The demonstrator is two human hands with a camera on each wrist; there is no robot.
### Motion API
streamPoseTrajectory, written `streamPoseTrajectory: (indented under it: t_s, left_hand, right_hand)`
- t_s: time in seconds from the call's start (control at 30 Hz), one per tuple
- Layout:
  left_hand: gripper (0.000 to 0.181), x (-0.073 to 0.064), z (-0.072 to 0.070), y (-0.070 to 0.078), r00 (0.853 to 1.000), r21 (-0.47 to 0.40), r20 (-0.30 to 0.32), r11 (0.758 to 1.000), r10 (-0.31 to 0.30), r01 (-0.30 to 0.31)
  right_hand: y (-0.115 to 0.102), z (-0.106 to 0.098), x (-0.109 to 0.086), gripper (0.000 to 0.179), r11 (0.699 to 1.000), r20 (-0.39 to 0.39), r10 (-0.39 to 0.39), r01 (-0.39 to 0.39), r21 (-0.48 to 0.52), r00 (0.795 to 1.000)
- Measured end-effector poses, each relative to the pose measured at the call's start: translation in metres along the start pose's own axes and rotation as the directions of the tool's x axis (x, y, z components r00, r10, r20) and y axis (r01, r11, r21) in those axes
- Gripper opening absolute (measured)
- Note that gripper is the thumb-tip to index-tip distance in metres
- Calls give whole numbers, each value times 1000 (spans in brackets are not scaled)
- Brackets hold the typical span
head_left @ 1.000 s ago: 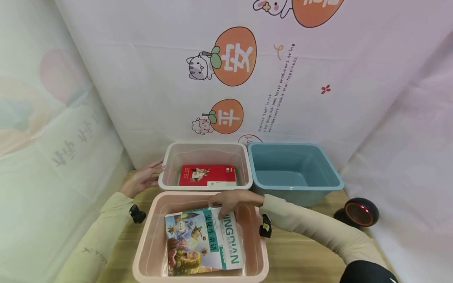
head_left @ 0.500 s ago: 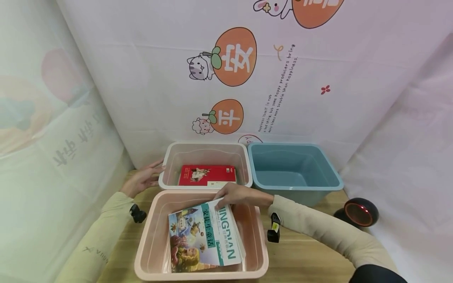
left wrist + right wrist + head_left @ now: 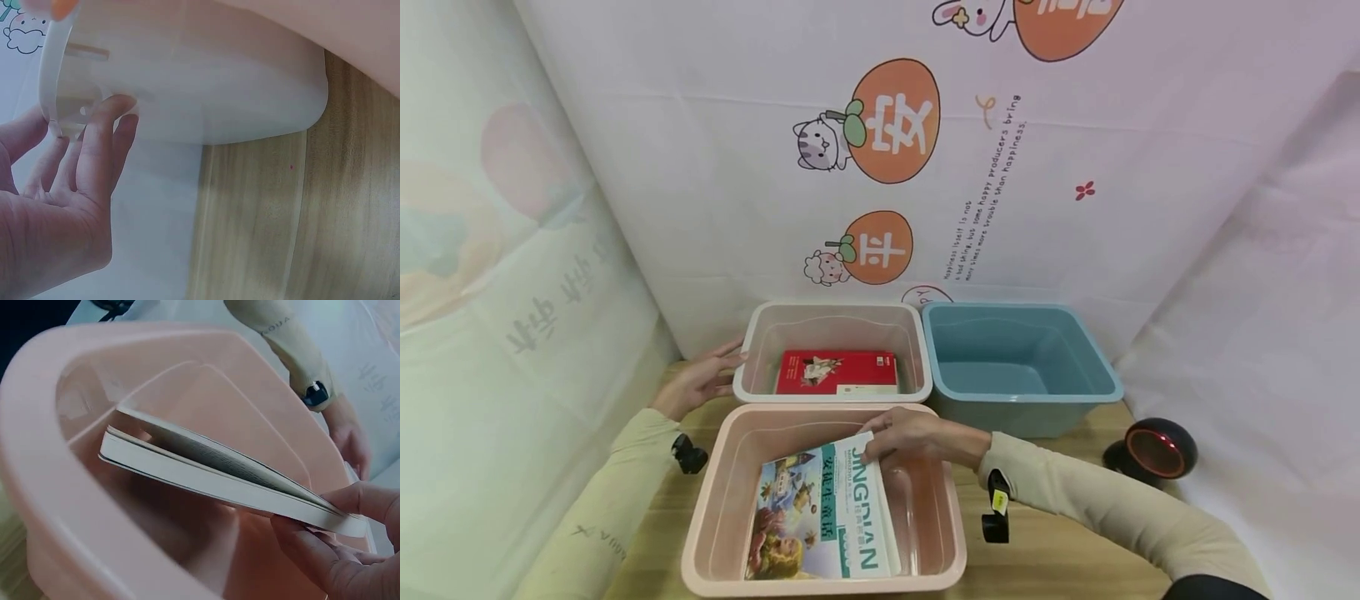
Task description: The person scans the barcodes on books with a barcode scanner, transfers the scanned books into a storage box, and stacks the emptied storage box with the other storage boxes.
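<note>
My right hand (image 3: 910, 435) pinches the far right corner of a paperback book (image 3: 823, 512) with a teal strip and an illustrated cover, inside the pink bin (image 3: 702, 533). In the right wrist view, the thumb is above and the fingers are beneath its edge (image 3: 237, 487). That corner is raised off the bin floor, and the pages gape apart toward the far end. My left hand (image 3: 698, 383) holds the left rim of the off-white bin (image 3: 741, 385); in the left wrist view several fingers (image 3: 97, 156) bend beneath the lip. A red book (image 3: 842, 371) lies in that bin.
A blue bin (image 3: 1022, 400) stands right of the off-white one, against the printed backdrop. Farther right, a round black device (image 3: 1157, 448) with a red ring sits on the wooden table (image 3: 1067, 542).
The right hand first drew the book's far edge up and away, then came nearer, turning the book slightly clockwise. The book's far right corner remains in its grip. The left hand stays put.
</note>
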State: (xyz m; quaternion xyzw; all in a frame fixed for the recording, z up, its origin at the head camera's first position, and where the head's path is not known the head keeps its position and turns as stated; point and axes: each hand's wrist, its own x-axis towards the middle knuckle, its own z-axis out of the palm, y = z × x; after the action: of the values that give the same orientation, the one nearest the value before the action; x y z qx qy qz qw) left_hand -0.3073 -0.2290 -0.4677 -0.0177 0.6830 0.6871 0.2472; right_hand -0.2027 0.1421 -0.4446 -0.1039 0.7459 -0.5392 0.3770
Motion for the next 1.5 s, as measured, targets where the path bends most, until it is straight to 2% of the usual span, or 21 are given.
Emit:
streamPoseTrajectory:
  t_s: [0.13, 0.23, 0.4, 0.5, 0.6, 0.73, 0.87, 1.0, 1.33, 1.5]
  left_hand:
    - [70, -2, 0, -1, 1000, -12, 13, 1000, -1, 1]
    - [70, -3, -3, -1, 1000, -23, 13, 1000, -1, 1]
    - [71, -4, -5, -1, 1000, -24, 14, 1000, -1, 2]
    - [71, -4, -5, -1, 1000, -8, 14, 1000, 0, 0]
    - [70, -3, -4, -2, 1000, -4, 16, 1000, 2, -1]
    - [70, -2, -3, -4, 1000, -9, 20, 1000, 2, -2]
    - [69, -2, -3, -6, 1000, -19, 19, 1000, -1, 1]
    - [69, -2, -2, -5, 1000, -11, 24, 1000, 2, -1]
    - [71, -1, -2, -3, 1000, -25, 15, 1000, -9, 9]
    - [70, 0, -2, -2, 999, -15, 32, 1000, -2, 3]
  right_hand:
    - [-2, 8, 1, 27, 998, -35, 25, -23, 62, 999]
    - [-3, 18, 2, 27, 991, -94, 49, -37, 126, 994]
    - [-1, 32, -1, 30, 993, -204, 78, -59, 98, 976]
    - [1, 35, -2, 30, 995, -216, 51, -30, 98, 975]
    - [1, 33, -3, 30, 987, -202, 22, 11, 163, 979]
    - [-1, 26, -5, 31, 975, -154, -18, 51, 215, 988]
    - [-8, 14, -12, 35, 980, -108, -80, 97, 171, 991]
    - [-18, -2, -21, 38, 983, -105, -116, 130, 133, 988]
    - [-50, -39, -44, 34, 989, -158, -135, 142, 38, 978]
    - [-61, -52, -56, 37, 991, -190, -129, 135, 21, 973]
